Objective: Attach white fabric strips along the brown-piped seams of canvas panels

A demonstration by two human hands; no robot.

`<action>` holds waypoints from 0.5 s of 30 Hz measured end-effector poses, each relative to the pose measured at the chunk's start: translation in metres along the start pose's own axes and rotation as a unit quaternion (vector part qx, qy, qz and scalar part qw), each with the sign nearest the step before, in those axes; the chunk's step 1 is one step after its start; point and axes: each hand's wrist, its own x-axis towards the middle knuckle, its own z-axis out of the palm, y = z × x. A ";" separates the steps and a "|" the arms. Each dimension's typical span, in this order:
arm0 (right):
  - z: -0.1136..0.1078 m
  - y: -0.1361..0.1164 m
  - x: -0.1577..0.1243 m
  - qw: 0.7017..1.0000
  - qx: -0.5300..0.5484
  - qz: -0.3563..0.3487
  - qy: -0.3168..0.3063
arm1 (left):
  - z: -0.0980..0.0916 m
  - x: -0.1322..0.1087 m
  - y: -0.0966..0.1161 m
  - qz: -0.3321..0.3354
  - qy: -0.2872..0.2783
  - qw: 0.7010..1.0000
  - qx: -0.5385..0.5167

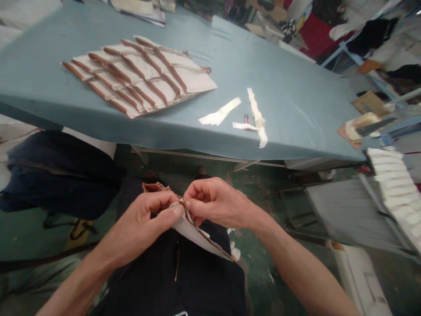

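Observation:
Above my lap I hold a flat white fabric piece with brown edging (197, 237), tilted down toward the right. My left hand (148, 215) pinches its upper edge between thumb and fingers. Right beside it, my right hand (210, 202) is closed in a pinch at the same edge, the fingertips of both hands almost touching. What exactly lies between the right fingertips is too small to make out. A brown corner of the piece shows past my left knuckles.
A blue-green covered table (289, 101) stands ahead, its front edge beyond my hands. On it lie overlapping white pieces with brown edges (138, 79) and crumpled white strips (220, 113). Dark cloth (59, 171) is heaped at left. A rack (348, 210) stands at right.

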 end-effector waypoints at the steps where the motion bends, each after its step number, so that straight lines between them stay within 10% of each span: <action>1: 0.000 0.000 0.000 1.000 -0.004 -0.002 0.002 | -0.001 0.000 -0.001 -0.003 -0.003 1.000 -0.001; 15: 0.000 0.001 0.003 1.000 -0.013 -0.010 0.023 | 0.013 0.004 0.009 -0.012 0.082 0.996 0.025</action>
